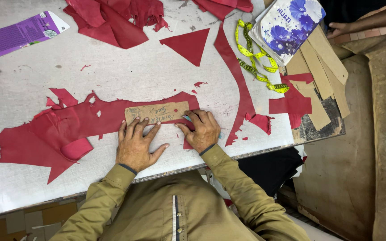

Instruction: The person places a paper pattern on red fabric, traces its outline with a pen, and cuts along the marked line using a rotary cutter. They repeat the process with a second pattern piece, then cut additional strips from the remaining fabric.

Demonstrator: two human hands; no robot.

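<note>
Cardboard template point(157, 112): a tan rectangular strip with handwriting on it, lying flat on the red leather just above the two hands, near the centre of the surface.
Red leather piece point(68, 129): a long, ragged-edged sheet running from 9 o'clock toward the centre; dull red, with small holes and one curled flap at its lower left.
Left hand point(135, 145): fingers spread wide, pressing down on the template's lower edge and the leather below it; holds nothing.
Right hand point(202, 129): closed around a slim tool point(187, 118) with a pale blue tip, set at the template's right end, at 3 o'clock from it.
Tool detail: mostly covered by the fingers; its kind cannot be made out.
Surface point(126, 71): a pale grey, scuffed board carrying the leather.
Red triangle point(188, 44): a cut-off at 12 o'clock from the template.
Yellow tape measure point(255, 62): coiled loosely at 2 o'clock.
Floral box point(287, 24): at 1 o'clock, partly cut off by the frame.
Another person's hand point(340, 29): at the top right edge, resting beyond the surface.
Purple package point(18, 33): at 10 o'clock, cropped by the frame.
</note>
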